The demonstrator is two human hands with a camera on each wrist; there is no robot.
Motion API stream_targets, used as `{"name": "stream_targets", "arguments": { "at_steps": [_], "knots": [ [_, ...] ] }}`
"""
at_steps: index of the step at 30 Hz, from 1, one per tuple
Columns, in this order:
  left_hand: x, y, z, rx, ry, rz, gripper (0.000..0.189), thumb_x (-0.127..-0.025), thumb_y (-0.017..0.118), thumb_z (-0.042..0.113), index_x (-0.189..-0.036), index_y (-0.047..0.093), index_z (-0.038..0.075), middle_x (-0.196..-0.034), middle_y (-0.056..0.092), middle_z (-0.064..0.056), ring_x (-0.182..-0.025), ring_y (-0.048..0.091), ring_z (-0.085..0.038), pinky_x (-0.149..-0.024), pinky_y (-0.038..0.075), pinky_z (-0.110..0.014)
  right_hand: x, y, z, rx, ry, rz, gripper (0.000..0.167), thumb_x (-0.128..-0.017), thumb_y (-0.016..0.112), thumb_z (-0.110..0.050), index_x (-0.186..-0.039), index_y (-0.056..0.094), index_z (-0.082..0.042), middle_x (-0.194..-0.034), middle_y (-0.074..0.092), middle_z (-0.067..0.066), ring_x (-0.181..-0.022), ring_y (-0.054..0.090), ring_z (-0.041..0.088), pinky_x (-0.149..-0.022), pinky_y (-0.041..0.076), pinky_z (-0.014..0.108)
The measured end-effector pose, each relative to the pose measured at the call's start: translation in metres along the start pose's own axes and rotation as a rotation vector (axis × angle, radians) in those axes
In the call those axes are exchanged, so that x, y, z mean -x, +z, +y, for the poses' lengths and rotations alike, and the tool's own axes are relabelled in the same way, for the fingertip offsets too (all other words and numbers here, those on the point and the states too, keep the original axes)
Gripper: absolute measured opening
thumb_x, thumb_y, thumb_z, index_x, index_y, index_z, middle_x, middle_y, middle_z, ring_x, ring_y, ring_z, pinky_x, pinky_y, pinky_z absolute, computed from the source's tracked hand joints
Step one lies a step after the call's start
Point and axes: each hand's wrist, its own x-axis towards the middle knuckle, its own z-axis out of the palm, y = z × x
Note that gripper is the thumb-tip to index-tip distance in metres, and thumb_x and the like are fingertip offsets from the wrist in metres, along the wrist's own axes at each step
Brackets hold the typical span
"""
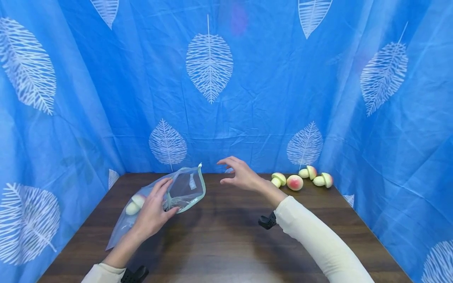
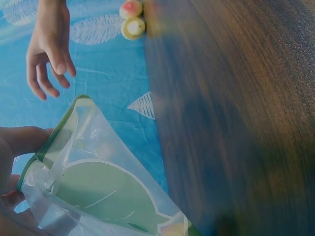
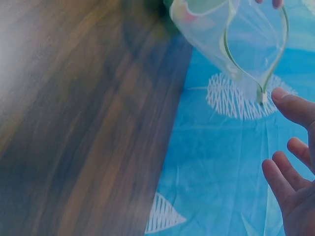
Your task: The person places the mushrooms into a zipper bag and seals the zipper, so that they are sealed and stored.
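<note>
My left hand (image 1: 152, 214) grips the near rim of a clear zip bag (image 1: 204, 188) with a pale green edge, thumb on one side and fingers on the other. The bag's mouth gapes toward the right. Inside, low on the left, lies a toy mushroom (image 1: 135, 204); a green leaf print (image 2: 106, 184) shows on the bag in the left wrist view. My right hand (image 1: 242, 174) hovers to the right of the mouth, fingers loosely bent and holding nothing. In the right wrist view its thumb is near the zip slider (image 3: 262, 96).
Several toy mushrooms with pink-yellow caps stand or lie at the back right, among them one upright mushroom (image 1: 278, 179) and one showing its round cap (image 1: 295, 182). A blue leaf-print curtain (image 1: 244, 94) surrounds the brown wooden table (image 1: 226, 243) at the back and sides.
</note>
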Motion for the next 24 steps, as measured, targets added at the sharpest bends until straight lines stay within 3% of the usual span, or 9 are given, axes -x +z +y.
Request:
{"name": "stream_targets", "arguments": {
  "at_steps": [7,13,24],
  "knots": [
    [0.0,0.003,-0.001,-0.012,0.001,-0.008,0.087,-0.072,0.093,-0.001,-0.146,0.049,-0.009,-0.148,0.047,-0.026,-0.131,0.05,-0.046,-0.102,0.046,-0.061,0.015,-0.015,0.016,0.089,0.044,0.011,0.057,-0.088,0.085,-0.015,-0.14,0.061,-0.013,-0.134,0.059,0.004,-0.118,0.059,0.025,-0.095,0.054,0.041],
    [-0.001,0.002,-0.002,-0.008,-0.013,-0.005,0.087,-0.072,0.093,-0.001,-0.146,0.048,-0.01,-0.148,0.046,-0.026,-0.131,0.049,-0.046,-0.102,0.045,-0.063,0.026,-0.029,0.032,0.094,0.076,0.046,0.056,-0.088,0.086,-0.014,-0.138,0.062,-0.01,-0.132,0.061,0.009,-0.115,0.062,0.029,-0.093,0.056,0.046],
    [0.001,0.0,-0.004,-0.001,-0.006,-0.006,0.086,-0.073,0.092,-0.002,-0.146,0.048,-0.01,-0.148,0.046,-0.025,-0.127,0.054,-0.044,-0.086,0.058,-0.054,0.047,-0.055,0.049,0.092,0.14,0.069,0.059,-0.091,0.083,-0.016,-0.143,0.057,-0.01,-0.138,0.056,0.014,-0.119,0.059,0.033,-0.094,0.055,0.05]
  ]
}}
